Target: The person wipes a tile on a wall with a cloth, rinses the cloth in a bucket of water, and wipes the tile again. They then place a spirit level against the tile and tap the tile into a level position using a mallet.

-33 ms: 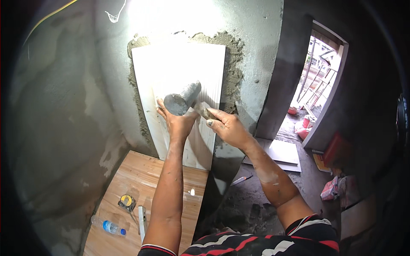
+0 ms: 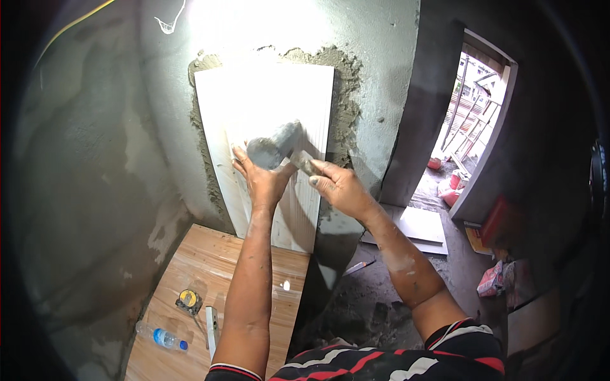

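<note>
A tall white tile (image 2: 267,92) stands against the wall, with rough grey mortar (image 2: 347,95) showing along its top and sides. My left hand (image 2: 262,185) presses on the tile with fingers spread. My right hand (image 2: 346,190) is wrapped round the short handle of a mallet (image 2: 274,146). Its thick grey head is in front of the tile, just above my left hand, and hides part of those fingers. I cannot tell whether the head touches the tile.
Below the tile, a wood-patterned surface (image 2: 178,260) bears a tape measure (image 2: 189,301), a plastic bottle (image 2: 162,337) and a metal bar (image 2: 211,327). White tiles (image 2: 420,228) lie on the floor near the doorway at right. A red-and-white bag (image 2: 490,279) sits farther right.
The mallet head has tilted slightly, so its round end face shows less. My right hand has shifted only a little; my left hand stays on the tile.
</note>
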The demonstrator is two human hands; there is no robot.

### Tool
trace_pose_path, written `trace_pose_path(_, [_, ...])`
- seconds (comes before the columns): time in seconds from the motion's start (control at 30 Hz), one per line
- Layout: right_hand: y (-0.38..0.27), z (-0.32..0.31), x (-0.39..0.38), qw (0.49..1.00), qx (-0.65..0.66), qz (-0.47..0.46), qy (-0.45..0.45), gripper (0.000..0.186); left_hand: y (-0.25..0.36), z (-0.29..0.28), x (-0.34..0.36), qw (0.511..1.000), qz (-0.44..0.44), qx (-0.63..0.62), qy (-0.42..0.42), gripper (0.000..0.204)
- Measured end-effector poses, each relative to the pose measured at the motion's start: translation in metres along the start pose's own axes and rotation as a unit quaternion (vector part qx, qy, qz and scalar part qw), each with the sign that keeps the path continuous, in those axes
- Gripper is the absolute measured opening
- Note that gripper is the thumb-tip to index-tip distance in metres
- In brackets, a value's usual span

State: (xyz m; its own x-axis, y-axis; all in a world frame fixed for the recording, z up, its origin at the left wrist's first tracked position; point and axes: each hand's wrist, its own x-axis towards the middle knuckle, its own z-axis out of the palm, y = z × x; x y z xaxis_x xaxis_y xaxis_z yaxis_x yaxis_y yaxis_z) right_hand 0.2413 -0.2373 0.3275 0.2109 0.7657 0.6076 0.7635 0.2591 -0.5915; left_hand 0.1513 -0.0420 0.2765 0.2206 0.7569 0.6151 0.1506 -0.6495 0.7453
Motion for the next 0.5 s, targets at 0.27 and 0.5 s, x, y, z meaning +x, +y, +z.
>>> trace_pose_path(0.27, [0.010,-0.011,-0.005,1.000,0.008,0.020,-0.006,0.045,0.026,-0.012,-0.005,0.998,-0.059,-0.014,-0.005,0.138])
trace_pose_path(0.5, [0.012,-0.012,-0.005,1.000,0.008,0.025,-0.001,0.046,0.026,-0.013,-0.008,0.999,-0.051,-0.009,-0.014,0.138])
